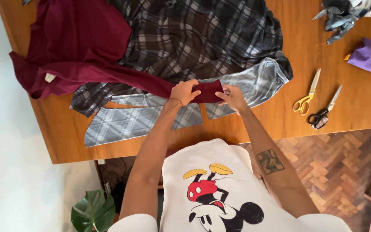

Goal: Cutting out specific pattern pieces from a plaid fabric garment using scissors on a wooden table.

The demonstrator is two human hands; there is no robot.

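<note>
We see both hands, left hand (184, 92) & right hand (232, 97), pinching the soft maroon sleeve cuff (208, 91) betw. them at the near table edge (280, 124), over rumpled grey plaid fabric (194, 38), w/ yellow-handled scissors (306, 95) lying well right.

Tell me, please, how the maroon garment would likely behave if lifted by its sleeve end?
The maroon garment lies rumpled and folded, so it would probably hang limp. Both the left hand and right hand pinch its sleeve end easily, suggesting soft, light cloth. It may drag across the plaid fabric beneath.
</note>
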